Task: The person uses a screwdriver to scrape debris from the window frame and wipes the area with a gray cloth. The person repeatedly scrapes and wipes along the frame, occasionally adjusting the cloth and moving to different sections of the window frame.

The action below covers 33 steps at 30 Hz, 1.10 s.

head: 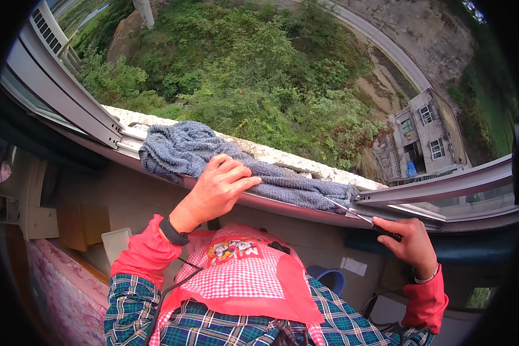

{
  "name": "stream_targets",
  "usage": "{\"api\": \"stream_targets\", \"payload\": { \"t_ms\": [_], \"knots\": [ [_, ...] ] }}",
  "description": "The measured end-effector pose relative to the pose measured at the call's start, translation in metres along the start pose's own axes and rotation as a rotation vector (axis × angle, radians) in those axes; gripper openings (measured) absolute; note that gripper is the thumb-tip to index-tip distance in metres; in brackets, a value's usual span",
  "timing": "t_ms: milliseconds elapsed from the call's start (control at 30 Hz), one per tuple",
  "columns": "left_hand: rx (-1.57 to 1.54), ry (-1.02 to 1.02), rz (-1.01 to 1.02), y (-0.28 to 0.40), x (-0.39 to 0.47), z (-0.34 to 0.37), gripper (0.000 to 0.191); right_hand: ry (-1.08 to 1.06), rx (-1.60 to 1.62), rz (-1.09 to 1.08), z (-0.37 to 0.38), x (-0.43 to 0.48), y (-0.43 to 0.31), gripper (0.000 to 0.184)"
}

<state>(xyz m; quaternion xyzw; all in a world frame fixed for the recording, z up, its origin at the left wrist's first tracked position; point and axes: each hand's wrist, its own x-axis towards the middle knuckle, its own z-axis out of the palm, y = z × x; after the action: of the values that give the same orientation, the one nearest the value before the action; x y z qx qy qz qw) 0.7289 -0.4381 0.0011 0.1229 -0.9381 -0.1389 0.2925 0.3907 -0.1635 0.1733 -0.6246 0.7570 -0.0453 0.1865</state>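
Note:
A grey-blue towel (281,179) lies bunched along the track of an open window, thickest at its left end. My left hand (222,186) rests on the towel's near edge, fingers bent; whether it pinches the cloth is hard to tell. On the right, my right hand (408,242) holds a thin metal tool with a dark handle (387,230), probably a screwdriver. Its shaft points left, and the tip meets the towel's right end near the window track (359,212).
Window sashes stand at the left (65,86) and right (450,186). Beyond the rough outer ledge (264,151) the ground drops to bushes and a house (428,134). Inside, below, are a blue bucket (335,277), a wooden cabinet (84,225) and a pink patterned bed (65,289).

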Motion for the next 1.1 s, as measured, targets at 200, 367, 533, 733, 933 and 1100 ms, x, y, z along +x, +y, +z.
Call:
{"api": "stream_targets", "payload": {
  "t_ms": [200,367,533,733,933,1100],
  "knots": [
    [-0.006,0.174,-0.158,-0.013,-0.019,-0.015,0.015,-0.140,-0.045,0.015,0.005,0.052,-0.056,0.050],
    [-0.043,0.362,-0.306,-0.039,-0.037,-0.047,0.019,-0.081,-0.359,-0.344,0.025,0.098,-0.135,0.047],
    [0.114,0.418,-0.490,-0.063,-0.051,-0.095,0.027,0.036,-0.257,-0.607,0.085,0.185,-0.212,0.052],
    [0.412,0.308,-0.545,-0.109,-0.065,-0.131,0.049,0.137,-0.190,-0.783,0.138,0.268,-0.278,0.047],
    [0.179,0.268,-0.724,-0.089,-0.066,-0.117,0.037,0.079,-0.151,-0.822,0.089,0.232,-0.208,0.037],
    [0.108,0.135,-0.630,-0.023,-0.029,-0.058,0.027,-0.078,-0.347,-0.429,0.014,0.113,-0.114,0.042]
  ]
}}
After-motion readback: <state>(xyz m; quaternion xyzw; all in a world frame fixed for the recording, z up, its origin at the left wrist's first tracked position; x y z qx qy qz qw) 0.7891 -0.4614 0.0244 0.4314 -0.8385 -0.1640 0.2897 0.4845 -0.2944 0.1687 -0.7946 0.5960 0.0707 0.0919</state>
